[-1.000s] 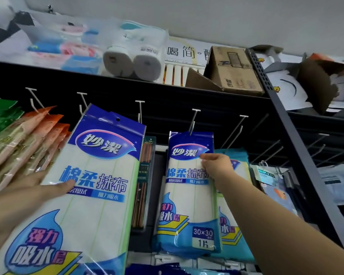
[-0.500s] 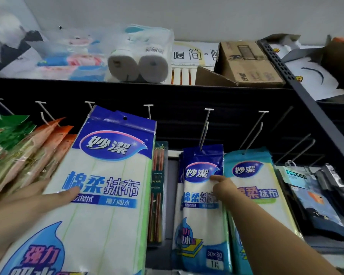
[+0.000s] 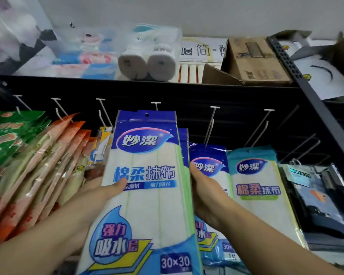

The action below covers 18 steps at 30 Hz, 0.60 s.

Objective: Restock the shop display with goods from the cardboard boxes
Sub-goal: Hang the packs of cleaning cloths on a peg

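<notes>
**Punch hole sat just below the empty hook**

Nearest us, at lower centre of the frame, we held a flat blue-and-white plastic pack of cleaning cloths (image 3: pixel 147 195) upright, its long axis running bottom to top. More such packs showed stacked behind its right edge. Our left hand (image 3: pixel 99 193) gripped the left edge, thumb laid across the printed front and fingers hidden behind. Our right hand (image 3: pixel 205 195) clasped the right edge, fingers curled out of sight behind the stack, so we could not tell how tightly they closed.

The relation that mattered lay at the pack's top: its small round hanging hole (image 3: pixel 147 115) stood almost directly beneath the white wire peg hook (image 3: pixel 156 105) at upper centre, close but not yet threaded. We judged the next move to be a short lift and push away from us, both hands sharing it equally.

Further back to the right, a matching blue cloth pack (image 3: pixel 209 165) already hung on its own peg, beside a teal-topped cloth pack (image 3: pixel 256 185). Above, a brown cardboard box (image 3: pixel 254 60) rested on the black top shelf (image 3: pixel 187 90).
</notes>
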Tool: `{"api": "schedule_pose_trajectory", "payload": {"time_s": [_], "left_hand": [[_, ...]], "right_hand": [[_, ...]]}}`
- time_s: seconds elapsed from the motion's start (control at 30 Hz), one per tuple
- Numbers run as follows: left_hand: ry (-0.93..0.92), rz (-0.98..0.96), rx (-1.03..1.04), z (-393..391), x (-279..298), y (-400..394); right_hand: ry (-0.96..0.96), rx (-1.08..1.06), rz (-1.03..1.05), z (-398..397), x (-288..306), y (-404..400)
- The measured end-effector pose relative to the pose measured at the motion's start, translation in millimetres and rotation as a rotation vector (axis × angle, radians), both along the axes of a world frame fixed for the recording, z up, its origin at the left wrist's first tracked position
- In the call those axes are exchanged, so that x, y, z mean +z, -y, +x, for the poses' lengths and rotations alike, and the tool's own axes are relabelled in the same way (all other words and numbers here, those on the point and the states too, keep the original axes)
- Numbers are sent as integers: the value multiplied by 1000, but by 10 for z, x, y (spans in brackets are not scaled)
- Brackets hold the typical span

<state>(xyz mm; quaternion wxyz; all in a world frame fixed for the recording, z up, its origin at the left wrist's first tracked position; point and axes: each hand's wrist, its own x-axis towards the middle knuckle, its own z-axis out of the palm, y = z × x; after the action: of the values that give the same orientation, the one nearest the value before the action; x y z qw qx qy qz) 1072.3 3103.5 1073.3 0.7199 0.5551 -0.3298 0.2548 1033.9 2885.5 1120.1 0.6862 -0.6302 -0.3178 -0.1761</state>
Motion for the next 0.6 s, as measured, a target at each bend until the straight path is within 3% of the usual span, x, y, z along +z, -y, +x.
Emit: {"api": "schedule_pose_trajectory", "payload": {"time_s": [0.1,0.27,0.6], "left_hand": [[43,47,-22,-127,-40,144],[-3,10,-152,-116,-81,259],[14,-37,-190,-96,-109,397]], "right_hand": [[22,52,99,-88,-45,41],[-33,122,98,-141,-125,139],[124,-187,188,-40,-162,263]]}}
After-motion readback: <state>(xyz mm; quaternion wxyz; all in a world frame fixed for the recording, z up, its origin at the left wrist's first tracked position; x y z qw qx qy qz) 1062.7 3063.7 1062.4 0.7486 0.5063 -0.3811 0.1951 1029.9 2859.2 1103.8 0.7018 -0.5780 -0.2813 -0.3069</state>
